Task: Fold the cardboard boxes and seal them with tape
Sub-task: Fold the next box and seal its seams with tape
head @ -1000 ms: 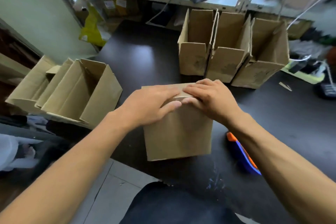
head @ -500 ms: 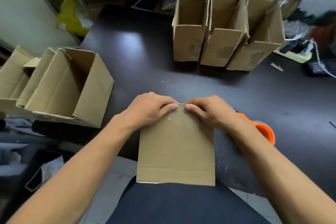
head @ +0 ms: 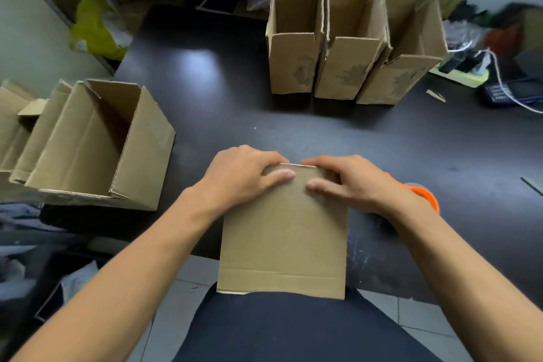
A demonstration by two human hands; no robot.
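Observation:
A brown cardboard box (head: pixel 283 232) leans at the near table edge, its lower end against my dark lap. My left hand (head: pixel 244 173) grips its top far edge from the left, fingers curled over it and thumb on the near face. My right hand (head: pixel 349 182) grips the same edge from the right in the same way. An orange tape dispenser (head: pixel 423 192) lies on the table just behind my right wrist, mostly hidden.
Three open boxes (head: pixel 349 67) stand side by side at the back of the dark table (head: pixel 293 126). More open boxes (head: pixel 97 144) lie on their sides at the left. Cables and a device (head: pixel 511 91) sit at the far right.
The box was pulled toward me and tipped until its lower end reached my lap. Both hands stayed on its top edge, and the view dropped lower.

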